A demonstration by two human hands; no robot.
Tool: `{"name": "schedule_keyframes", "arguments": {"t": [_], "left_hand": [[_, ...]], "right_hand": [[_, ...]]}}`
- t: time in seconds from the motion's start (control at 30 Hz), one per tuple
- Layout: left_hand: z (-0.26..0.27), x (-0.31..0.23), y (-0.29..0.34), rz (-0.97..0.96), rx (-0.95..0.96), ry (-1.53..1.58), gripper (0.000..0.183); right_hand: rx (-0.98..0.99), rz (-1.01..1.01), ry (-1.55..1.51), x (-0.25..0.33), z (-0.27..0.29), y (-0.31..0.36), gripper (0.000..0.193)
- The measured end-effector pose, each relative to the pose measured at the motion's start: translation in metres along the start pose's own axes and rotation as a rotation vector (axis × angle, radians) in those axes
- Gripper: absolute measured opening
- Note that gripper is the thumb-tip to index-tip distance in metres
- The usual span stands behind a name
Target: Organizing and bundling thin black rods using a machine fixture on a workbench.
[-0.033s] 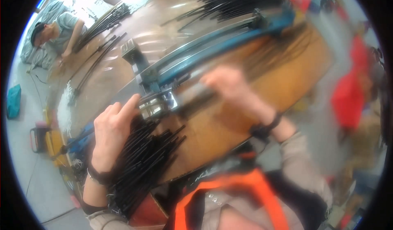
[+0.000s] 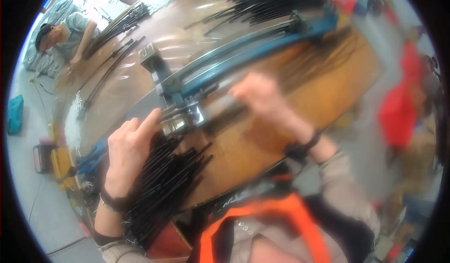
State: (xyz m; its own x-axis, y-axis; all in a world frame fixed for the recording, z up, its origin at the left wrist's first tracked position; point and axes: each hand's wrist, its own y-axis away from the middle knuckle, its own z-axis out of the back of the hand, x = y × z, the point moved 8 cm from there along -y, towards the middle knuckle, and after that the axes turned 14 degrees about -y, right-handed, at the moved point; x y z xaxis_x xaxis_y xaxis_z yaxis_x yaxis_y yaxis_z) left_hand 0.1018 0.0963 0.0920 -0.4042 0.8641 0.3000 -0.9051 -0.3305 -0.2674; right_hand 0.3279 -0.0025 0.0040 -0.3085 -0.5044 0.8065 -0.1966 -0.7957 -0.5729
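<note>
My left hand [image 2: 125, 148] is closed, its knuckles bent and its index finger reaching to a shiny metal block [image 2: 176, 124] on the bench fixture. The fingertips are hidden, so what they grip does not show. Right of the block, my right hand [image 2: 258, 93] is raised over the wooden board with its fingers curled in, smeared by motion. A pale blurred streak [image 2: 222, 103] runs between the fixture and this hand; I cannot tell whether it is held. Below the block and beside my left hand lies a bundle of thin black rods [image 2: 173, 176].
A long blue rail [image 2: 243, 62] crosses the table beyond my hands, with an upright metal post [image 2: 155, 66] at its left part. More black rods [image 2: 272, 3] lie at the back. Another person [image 2: 70, 38] sits at the far left. Red items [image 2: 401, 108] are blurred on the right.
</note>
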Motion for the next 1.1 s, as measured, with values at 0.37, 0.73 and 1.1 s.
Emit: {"name": "schedule_keyframes", "arguments": {"t": [0.37,0.73,1.1], "left_hand": [[0.0,-0.009,0.007,-0.035,-0.019,0.008,0.046],[0.048,0.121,0.061,0.391,-0.216,-0.094,0.021],[0.045,0.141,0.136,0.655,-0.173,0.061,0.023]], "right_hand": [[-0.053,0.408,0.454,0.005,-0.025,0.012,0.026],[-0.097,0.223,0.494,-0.061,0.019,-0.017,0.016],[0.314,0.177,0.016,-0.04,-0.148,-0.141,0.017]]}}
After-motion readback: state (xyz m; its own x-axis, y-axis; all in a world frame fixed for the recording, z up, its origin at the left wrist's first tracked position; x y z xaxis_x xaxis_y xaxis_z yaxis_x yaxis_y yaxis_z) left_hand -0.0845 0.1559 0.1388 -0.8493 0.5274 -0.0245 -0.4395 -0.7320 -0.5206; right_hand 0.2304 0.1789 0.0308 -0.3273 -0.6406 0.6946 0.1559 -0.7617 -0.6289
